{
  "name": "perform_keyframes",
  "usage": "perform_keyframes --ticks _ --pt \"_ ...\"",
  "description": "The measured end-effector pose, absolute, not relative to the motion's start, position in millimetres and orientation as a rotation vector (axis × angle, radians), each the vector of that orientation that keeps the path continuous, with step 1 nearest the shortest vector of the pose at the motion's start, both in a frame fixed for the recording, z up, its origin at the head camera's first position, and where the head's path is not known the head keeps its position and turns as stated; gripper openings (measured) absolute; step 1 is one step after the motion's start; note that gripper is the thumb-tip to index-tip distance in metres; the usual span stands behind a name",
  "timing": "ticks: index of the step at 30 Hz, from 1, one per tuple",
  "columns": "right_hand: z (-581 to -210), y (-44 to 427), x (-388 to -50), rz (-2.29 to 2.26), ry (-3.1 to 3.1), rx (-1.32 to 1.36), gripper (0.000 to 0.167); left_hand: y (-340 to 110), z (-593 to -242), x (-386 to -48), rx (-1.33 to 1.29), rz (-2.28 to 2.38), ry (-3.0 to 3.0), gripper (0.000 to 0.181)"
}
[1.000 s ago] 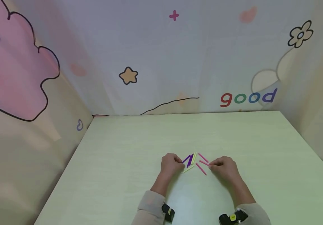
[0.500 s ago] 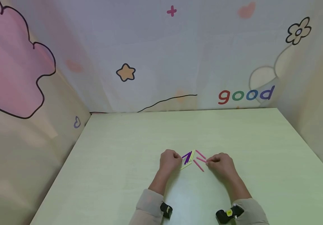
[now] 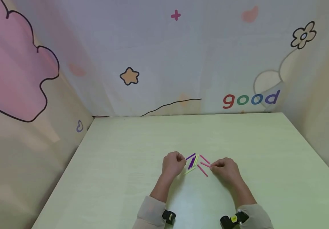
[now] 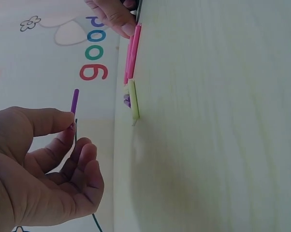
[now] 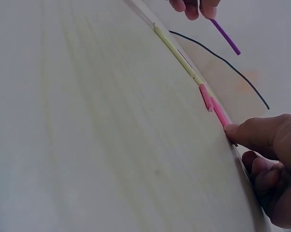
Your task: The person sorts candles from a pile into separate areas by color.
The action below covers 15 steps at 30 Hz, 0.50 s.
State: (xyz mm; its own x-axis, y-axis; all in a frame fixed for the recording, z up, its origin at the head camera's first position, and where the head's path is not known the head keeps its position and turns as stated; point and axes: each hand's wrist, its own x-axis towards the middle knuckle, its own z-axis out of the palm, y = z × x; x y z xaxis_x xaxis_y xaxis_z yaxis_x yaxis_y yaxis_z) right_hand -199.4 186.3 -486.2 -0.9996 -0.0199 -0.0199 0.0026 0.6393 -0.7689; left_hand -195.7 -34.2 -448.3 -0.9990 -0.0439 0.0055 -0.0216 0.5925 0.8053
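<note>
Left hand point(image 3: 174, 163): thumb and fingertip pinched together on one end of a slim, straight purple stick point(image 4: 75, 100), raised clear of the pale wood-grained table point(image 3: 110, 190). Right hand point(image 3: 225, 169): thumb and finger pinching the outer end of a slim, straight pink stick point(image 3: 205, 164), low at the tabletop. Between hands: more purple point(image 3: 191, 163), pale yellow-green sticks point(image 3: 196, 160), two loose pink sticks point(image 3: 203, 170). Material unclear. Judgement: light pinch at the tip; right hand steady; any lowering slow and level, lest close neighbours get nudged.
</note>
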Motion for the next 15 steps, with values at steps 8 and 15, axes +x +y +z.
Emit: perform_keyframes --ticks 8,15 --pt "-485.5 187.4 -197.3 -1.320 2.827 0.011 0.009 -47.5 -449.6 -193.5 -0.007 -1.388 -2.753 0.004" --pt "-485.9 183.3 -199.2 -1.329 2.795 -0.005 0.010 -68.4 -454.0 -196.0 -0.031 -1.395 -2.714 0.005"
